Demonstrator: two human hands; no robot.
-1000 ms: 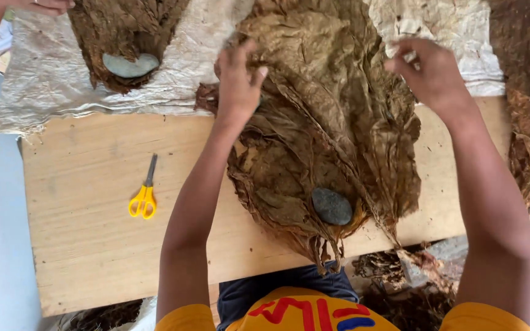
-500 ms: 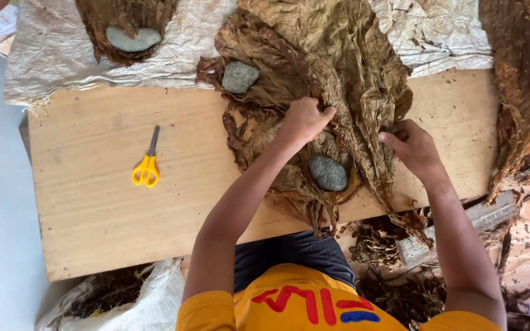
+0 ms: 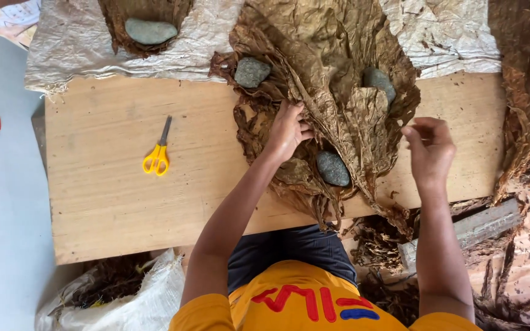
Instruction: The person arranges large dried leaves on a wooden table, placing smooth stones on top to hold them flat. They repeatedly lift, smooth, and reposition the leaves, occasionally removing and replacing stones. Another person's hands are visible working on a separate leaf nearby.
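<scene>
A stack of large dried brown leaves point(image 3: 326, 79) lies on a wooden board point(image 3: 111, 184), weighted by three grey stones: one at the upper left point(image 3: 251, 72), one at the right point(image 3: 378, 79), one near the stems point(image 3: 332, 168). My left hand point(image 3: 288, 130) presses flat on the leaves just left of the midrib, fingers spread. My right hand point(image 3: 429, 149) hovers above the board to the right of the leaves, fingers curled loosely; I see nothing in it.
Yellow-handled scissors point(image 3: 157, 153) lie on the board's left part. Another leaf pile with a grey stone point(image 3: 149, 30) sits on crinkled pale sheeting point(image 3: 75, 55) at the back. More dried leaves point(image 3: 526, 104) hang at the right. A white sack point(image 3: 136, 300) stands below the board.
My left hand slid down and left onto the leaves beside the lower stone. My right hand lifted off the leaves and moved right. A third stone now shows at the right.
</scene>
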